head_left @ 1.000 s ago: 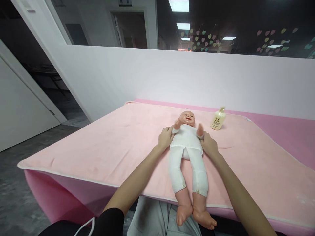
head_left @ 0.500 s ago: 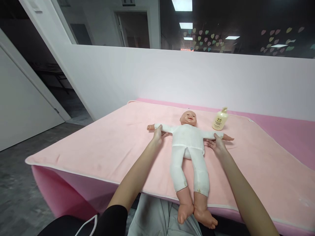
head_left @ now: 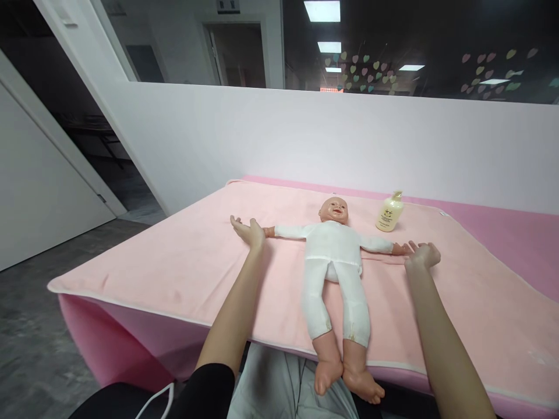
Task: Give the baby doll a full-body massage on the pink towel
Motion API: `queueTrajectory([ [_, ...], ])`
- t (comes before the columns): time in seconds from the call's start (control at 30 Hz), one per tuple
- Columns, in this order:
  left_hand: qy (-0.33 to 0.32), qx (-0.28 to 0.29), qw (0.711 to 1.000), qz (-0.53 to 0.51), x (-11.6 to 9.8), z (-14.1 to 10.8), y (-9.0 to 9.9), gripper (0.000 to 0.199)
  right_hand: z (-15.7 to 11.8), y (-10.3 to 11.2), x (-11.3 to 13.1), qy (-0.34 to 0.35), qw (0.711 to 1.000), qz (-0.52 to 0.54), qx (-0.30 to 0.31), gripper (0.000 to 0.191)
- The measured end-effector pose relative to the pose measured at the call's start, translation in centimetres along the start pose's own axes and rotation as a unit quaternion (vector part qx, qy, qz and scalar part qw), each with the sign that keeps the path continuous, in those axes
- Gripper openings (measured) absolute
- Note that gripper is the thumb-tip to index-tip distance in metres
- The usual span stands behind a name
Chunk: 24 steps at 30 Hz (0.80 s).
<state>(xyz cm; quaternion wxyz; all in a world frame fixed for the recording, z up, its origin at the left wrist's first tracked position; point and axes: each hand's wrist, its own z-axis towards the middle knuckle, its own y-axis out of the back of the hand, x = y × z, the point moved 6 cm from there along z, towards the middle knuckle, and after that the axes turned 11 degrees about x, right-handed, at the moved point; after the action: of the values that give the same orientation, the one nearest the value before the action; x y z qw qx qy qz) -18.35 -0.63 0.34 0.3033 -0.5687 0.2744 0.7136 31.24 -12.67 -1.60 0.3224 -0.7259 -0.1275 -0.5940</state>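
Observation:
A baby doll [head_left: 334,244] with a white cloth body lies on its back on the pink blanket [head_left: 183,250], arms stretched out sideways. Its feet hang over the near edge. My left hand [head_left: 248,231] is open, fingers spread, just beyond the doll's hand on the left and close against it. On the other side, my right hand [head_left: 423,256] is beside the doll's other hand. Its fingers are loosely bent and apart, the nearest touching or almost touching the doll's fingertips. Neither hand grips anything.
A pale yellow pump bottle [head_left: 388,212] stands on the blanket, right of the doll's head. Behind the table runs a white wall [head_left: 305,139] with a dark window above. A white door [head_left: 48,174] is at the far left, and a white cable [head_left: 159,398] hangs by my left arm.
Both my hands have slid outward off the doll's forearms to its hands and let go. The doll's right-side hand has shifted slightly inward; its body stays in place.

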Motion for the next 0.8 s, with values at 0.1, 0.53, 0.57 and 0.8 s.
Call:
queueTrajectory([
  [0.1,-0.090,0.132,0.987,0.000,-2.1,-1.6,-2.1,0.039,-1.3,-1.5,1.1,0.051,0.998,-0.033,0.025,0.024],
  [0.53,-0.266,0.516,0.757,0.301,-3.0,-13.1,-8.8,0.026,-8.5,-10.0,-3.9,0.288,0.762,-0.483,0.322,0.026],
  [0.57,-0.265,0.516,0.756,0.302,-3.0,-13.0,-8.7,0.026,-8.0,-9.8,-4.0,0.273,0.774,-0.473,0.322,0.026],
  [0.8,-0.254,0.519,0.764,0.288,-3.1,-12.9,-8.9,0.024,-7.0,-9.3,-4.6,0.242,0.806,-0.434,0.322,0.026],
])
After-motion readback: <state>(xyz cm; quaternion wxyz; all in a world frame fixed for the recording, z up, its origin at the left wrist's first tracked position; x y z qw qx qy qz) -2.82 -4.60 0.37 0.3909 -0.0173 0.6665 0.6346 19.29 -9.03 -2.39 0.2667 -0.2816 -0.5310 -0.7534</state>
